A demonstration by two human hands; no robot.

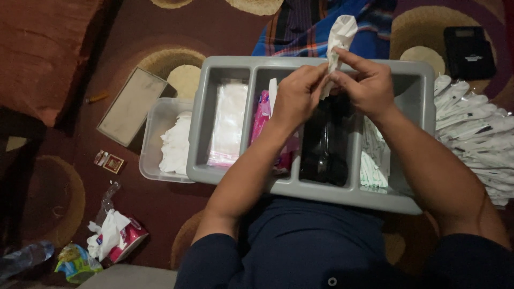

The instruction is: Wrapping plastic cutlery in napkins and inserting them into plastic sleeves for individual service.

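Above the patterned carpet (pixel 160 32) and grey tray (pixel 225 64), the left hand (pixel 297 96) and right hand (pixel 367 85) pinched a thin white packet (pixel 340 35) between their fingers, seemingly light, soft, best gripped at its lower end.

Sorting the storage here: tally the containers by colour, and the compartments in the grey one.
Grey tray, across the lap: 1
Clear tub, left of the tray: 1
Total containers: 2
Compartments in the grey tray: 4
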